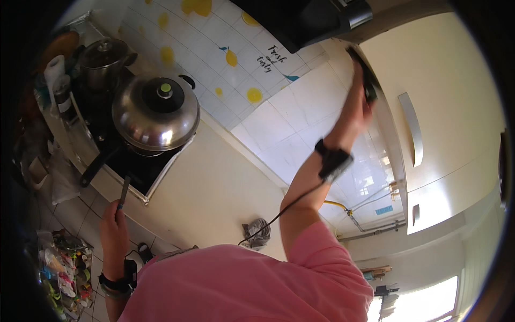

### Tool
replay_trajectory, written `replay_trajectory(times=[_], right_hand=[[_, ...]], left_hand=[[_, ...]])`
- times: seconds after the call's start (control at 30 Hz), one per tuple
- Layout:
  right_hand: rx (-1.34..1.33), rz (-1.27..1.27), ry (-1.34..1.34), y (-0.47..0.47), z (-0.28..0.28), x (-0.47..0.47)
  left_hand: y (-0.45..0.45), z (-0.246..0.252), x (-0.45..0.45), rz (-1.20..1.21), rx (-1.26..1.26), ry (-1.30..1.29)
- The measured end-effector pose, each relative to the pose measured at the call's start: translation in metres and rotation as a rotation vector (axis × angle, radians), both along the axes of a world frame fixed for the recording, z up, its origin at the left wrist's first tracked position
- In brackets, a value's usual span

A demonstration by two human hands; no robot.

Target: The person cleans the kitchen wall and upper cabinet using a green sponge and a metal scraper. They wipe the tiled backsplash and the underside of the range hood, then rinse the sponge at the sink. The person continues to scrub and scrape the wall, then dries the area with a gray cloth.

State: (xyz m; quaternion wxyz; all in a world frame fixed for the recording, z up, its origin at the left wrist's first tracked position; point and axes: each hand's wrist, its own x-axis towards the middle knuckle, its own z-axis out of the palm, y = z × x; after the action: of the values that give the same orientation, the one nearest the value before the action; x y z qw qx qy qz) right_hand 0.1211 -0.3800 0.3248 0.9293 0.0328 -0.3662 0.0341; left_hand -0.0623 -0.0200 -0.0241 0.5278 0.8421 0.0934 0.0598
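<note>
My left hand (pixel 114 223) holds a small knife (pixel 125 192) with a narrow grey blade, pointed up past the hob's front edge. Raised high at the right, my right hand (pixel 358 106) is blurred, its fingers along a long dark object (pixel 364 74) under the wall cabinet; what that object is cannot be made out. On the black hob (pixel 163 163) stands a wok with a domed steel lid (pixel 157 116) and a green-tipped knob. Its long black handle (pixel 96 167) points towards the front edge. Behind it at the far left is a steel pot with a glass lid (pixel 104 54).
The pale countertop (pixel 213 173) bears a crumpled grey plastic bag (pixel 257 233). White cabinets (pixel 446 100) and a black range hood (pixel 301 20) hang overhead. A paper roll (pixel 54 72) and a jar (pixel 62 94) crowd the left. Mixed items (pixel 68 269) lie low on the left.
</note>
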Motion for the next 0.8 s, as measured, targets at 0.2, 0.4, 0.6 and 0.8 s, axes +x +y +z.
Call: replay_trajectory(times=[0.2,0.4,0.6,0.8], right_hand=[[-0.061,-0.133,0.022,0.018,-0.004,0.001],[-0.029,-0.202,-0.106,0.029,-0.007,-0.023],[-0.041,-0.084,-0.007,0.041,-0.003,0.01],[-0.046,-0.225,-0.151,0.051,-0.01,-0.029]], left_hand=[[0.004,-0.021,0.02,-0.022,0.062,-0.043],[0.018,-0.026,0.029,0.066,0.053,0.066],[0.027,-0.027,0.036,0.07,0.063,0.106],[0.014,-0.03,0.036,0.056,0.045,-0.026]])
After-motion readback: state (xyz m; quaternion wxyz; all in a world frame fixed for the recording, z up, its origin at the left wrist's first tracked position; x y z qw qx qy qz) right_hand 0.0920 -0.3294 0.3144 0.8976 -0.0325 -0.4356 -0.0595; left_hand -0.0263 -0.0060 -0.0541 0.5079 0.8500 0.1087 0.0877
